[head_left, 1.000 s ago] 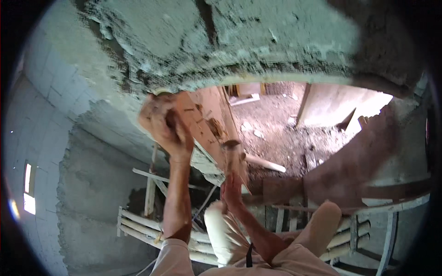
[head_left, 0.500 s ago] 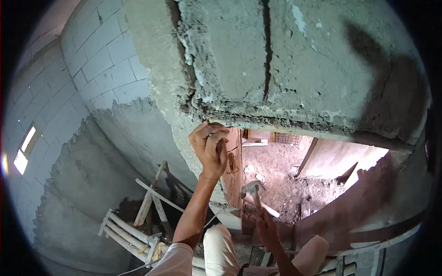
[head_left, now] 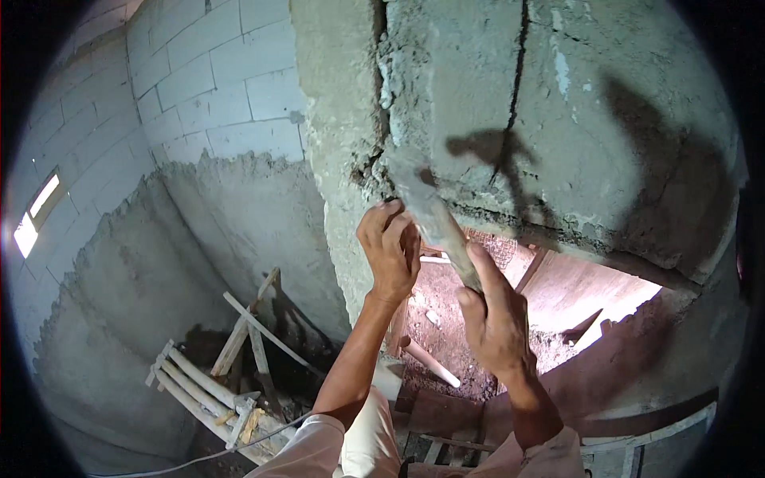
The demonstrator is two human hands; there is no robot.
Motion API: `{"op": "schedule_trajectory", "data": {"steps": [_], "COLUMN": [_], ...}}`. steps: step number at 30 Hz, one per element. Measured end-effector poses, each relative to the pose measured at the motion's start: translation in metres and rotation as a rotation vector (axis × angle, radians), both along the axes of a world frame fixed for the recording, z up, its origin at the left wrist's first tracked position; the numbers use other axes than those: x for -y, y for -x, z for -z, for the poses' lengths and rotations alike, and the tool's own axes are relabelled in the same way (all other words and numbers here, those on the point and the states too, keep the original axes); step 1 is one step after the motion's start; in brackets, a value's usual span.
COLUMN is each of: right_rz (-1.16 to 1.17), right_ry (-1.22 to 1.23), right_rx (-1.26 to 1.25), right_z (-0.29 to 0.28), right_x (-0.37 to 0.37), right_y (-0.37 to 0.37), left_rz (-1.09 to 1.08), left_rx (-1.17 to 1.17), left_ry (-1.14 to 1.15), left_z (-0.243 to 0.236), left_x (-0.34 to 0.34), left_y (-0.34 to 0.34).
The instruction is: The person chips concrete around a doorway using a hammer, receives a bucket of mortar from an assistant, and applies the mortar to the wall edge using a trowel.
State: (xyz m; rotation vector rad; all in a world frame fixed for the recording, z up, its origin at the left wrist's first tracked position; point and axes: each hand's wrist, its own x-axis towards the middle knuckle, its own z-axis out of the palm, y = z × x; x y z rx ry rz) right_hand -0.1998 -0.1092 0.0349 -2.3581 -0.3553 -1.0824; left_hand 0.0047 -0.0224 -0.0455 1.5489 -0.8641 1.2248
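A worker in pale trousers (head_left: pixel 370 442) held both arms up to a rough concrete wall (head_left: pixel 454 88), the right hand (head_left: pixel 498 323) wrapped around a wooden-handled hammer (head_left: pixel 460 252). The fingers closed low on the handle with the thumb lying along it, a grip that likely left the head free to swing. The hammer slanted up and to the left, its metal head blurred before the upper left corner of a wall opening; whether it touched the concrete could not be told.

Just beside the head, the left hand (head_left: pixel 390 251) was set at that same corner, its fingers bent inward in a posture that would suit steadying something small. What lay between the fingertips, if anything, was hidden, so whether they pinched could not be told.

Below left, round poles (head_left: pixel 195 390) lay side by side, apparently to make a platform, with a thin cable (head_left: pixel 187 462) running past them. Above the lintel (head_left: pixel 574 239), shadows fell across the grooved concrete.

Through the opening, a pale round bar (head_left: pixel 431 362) lay aslant near rubble, and a broad flat panel (head_left: pixel 594 291) stood farther right. Far left, bare blockwork (head_left: pixel 215 80) rose above a ragged plaster edge.
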Motion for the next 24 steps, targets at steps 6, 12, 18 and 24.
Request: {"op": "schedule_trajectory", "data": {"steps": [6, 12, 18, 24], "right_rz": [0.022, 0.119, 0.024, 0.213], "right_ry": [0.246, 0.505, 0.831, 0.954], "right_rx": [0.146, 0.124, 0.603, 0.254], "right_z": [-0.028, -0.035, -0.033, -0.030], "right_x": [-0.009, -0.019, -0.003, 0.003], "right_y": [-0.050, -0.060, -0.058, -0.053], "left_rz": [-0.125, -0.049, 0.014, -0.112], "left_rx": [0.065, -0.044, 0.013, 0.141], "left_ry": [-0.050, -0.035, 0.016, -0.010], "left_z": [-0.010, -0.006, -0.012, -0.004], "left_x": [-0.003, -0.002, 0.003, -0.003], "left_y": [0.012, 0.010, 0.010, 0.010]}}
